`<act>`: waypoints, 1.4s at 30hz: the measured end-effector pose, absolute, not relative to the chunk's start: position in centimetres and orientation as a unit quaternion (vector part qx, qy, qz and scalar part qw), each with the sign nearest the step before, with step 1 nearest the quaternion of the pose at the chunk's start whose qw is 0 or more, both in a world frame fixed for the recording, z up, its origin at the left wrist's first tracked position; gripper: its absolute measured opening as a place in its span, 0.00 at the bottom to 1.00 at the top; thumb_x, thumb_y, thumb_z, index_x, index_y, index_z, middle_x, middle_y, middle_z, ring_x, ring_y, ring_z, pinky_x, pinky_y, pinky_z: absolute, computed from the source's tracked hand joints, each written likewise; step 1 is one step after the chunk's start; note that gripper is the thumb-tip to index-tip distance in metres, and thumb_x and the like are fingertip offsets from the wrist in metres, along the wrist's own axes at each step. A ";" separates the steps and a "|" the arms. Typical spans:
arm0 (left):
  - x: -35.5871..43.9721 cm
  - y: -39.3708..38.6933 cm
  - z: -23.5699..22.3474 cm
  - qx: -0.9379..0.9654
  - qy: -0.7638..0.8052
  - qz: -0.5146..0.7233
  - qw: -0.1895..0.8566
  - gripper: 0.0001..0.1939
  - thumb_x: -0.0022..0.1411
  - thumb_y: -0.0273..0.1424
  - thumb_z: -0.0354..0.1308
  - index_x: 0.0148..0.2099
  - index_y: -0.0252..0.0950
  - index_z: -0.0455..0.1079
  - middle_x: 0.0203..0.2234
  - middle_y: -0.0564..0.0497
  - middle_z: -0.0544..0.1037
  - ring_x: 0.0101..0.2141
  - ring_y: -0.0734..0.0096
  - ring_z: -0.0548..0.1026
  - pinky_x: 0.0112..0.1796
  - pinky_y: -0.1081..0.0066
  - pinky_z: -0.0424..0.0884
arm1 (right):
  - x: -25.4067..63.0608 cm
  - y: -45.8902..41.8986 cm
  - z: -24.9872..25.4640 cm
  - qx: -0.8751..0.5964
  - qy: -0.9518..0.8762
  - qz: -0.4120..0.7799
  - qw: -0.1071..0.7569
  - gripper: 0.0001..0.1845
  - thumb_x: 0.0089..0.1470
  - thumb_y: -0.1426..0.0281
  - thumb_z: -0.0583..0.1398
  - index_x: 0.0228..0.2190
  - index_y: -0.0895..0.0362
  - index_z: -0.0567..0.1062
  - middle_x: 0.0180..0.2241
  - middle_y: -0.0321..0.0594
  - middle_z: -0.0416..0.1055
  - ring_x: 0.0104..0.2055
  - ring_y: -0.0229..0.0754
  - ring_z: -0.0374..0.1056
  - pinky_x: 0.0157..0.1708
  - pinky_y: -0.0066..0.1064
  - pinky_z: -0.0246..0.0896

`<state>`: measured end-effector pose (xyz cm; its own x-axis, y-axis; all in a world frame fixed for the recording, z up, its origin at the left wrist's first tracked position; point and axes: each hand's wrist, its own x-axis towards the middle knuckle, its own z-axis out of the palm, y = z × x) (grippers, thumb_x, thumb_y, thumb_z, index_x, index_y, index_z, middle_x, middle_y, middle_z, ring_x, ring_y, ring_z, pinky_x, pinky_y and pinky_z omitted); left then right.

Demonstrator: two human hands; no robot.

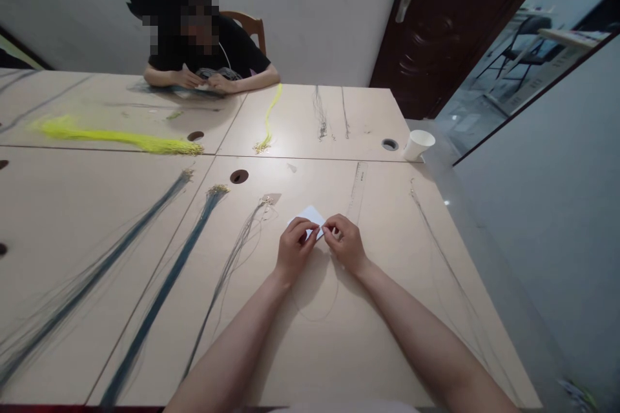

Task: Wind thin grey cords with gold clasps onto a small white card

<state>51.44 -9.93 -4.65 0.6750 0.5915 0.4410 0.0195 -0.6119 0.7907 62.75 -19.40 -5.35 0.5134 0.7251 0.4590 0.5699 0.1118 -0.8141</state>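
My left hand (295, 246) and my right hand (345, 242) meet over the table (368, 322), both with fingers pinched. Between them they hold a small white card (310, 214), whose far corner sticks out beyond my fingers. A thin thread (317, 316) loops down from my hands across the table toward me. A bundle of thin grey threads (232, 258) lies just left of my left hand.
Long dark blue thread bundles (159, 297) run diagonally at the left. Yellow-green bundles (116, 137) lie farther back. A white paper cup (417, 144) stands at the right table edge. Across the table a person (213, 58) sits working with both hands. A brown door (450, 19) is behind.
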 end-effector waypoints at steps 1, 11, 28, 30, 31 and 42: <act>51.4 -9.9 -4.7 0.823 0.186 0.356 0.400 0.04 0.58 0.29 0.55 0.35 0.35 0.70 0.29 0.52 0.69 0.21 0.83 0.61 0.23 0.78 0.60 | 62.7 -19.4 -5.4 -0.663 -0.488 0.069 0.563 0.05 0.53 0.71 0.54 0.26 0.57 0.68 0.25 0.36 0.66 0.28 0.35 0.60 0.29 0.28 0.57; 51.5 -10.0 -4.6 0.820 0.186 0.365 0.399 0.03 0.58 0.29 0.55 0.34 0.35 0.69 0.28 0.52 0.70 0.20 0.83 0.61 0.23 0.78 0.60 | 62.7 -19.5 -5.3 -0.664 -0.490 0.069 0.561 0.05 0.53 0.71 0.54 0.26 0.57 0.68 0.25 0.36 0.66 0.28 0.35 0.60 0.29 0.27 0.57; 51.5 -10.0 -4.8 0.820 0.186 0.366 0.400 0.03 0.58 0.28 0.55 0.34 0.35 0.69 0.28 0.52 0.70 0.21 0.83 0.61 0.23 0.78 0.60 | 62.7 -19.4 -5.4 -0.662 -0.490 0.068 0.563 0.05 0.53 0.72 0.54 0.26 0.56 0.68 0.25 0.36 0.66 0.27 0.35 0.60 0.29 0.28 0.57; 51.5 -10.0 -4.8 0.820 0.184 0.368 0.399 0.03 0.58 0.28 0.55 0.34 0.35 0.69 0.28 0.52 0.70 0.21 0.83 0.61 0.23 0.78 0.60 | 62.7 -19.4 -5.4 -0.662 -0.490 0.068 0.563 0.05 0.53 0.72 0.54 0.26 0.56 0.68 0.25 0.36 0.66 0.27 0.35 0.60 0.29 0.28 0.57; 51.5 -10.0 -4.9 0.820 0.183 0.368 0.399 0.03 0.58 0.28 0.55 0.34 0.35 0.69 0.28 0.52 0.70 0.21 0.83 0.61 0.23 0.78 0.60 | 62.7 -19.4 -5.4 -0.662 -0.489 0.067 0.564 0.05 0.53 0.72 0.54 0.26 0.56 0.68 0.25 0.36 0.66 0.27 0.35 0.60 0.29 0.28 0.57; 51.6 -10.0 -4.9 0.820 0.179 0.374 0.394 0.03 0.57 0.28 0.55 0.33 0.35 0.69 0.27 0.52 0.70 0.21 0.83 0.61 0.23 0.78 0.60 | 62.8 -19.4 -5.4 -0.671 -0.484 0.076 0.557 0.05 0.52 0.71 0.54 0.26 0.57 0.69 0.25 0.36 0.66 0.27 0.35 0.61 0.28 0.27 0.57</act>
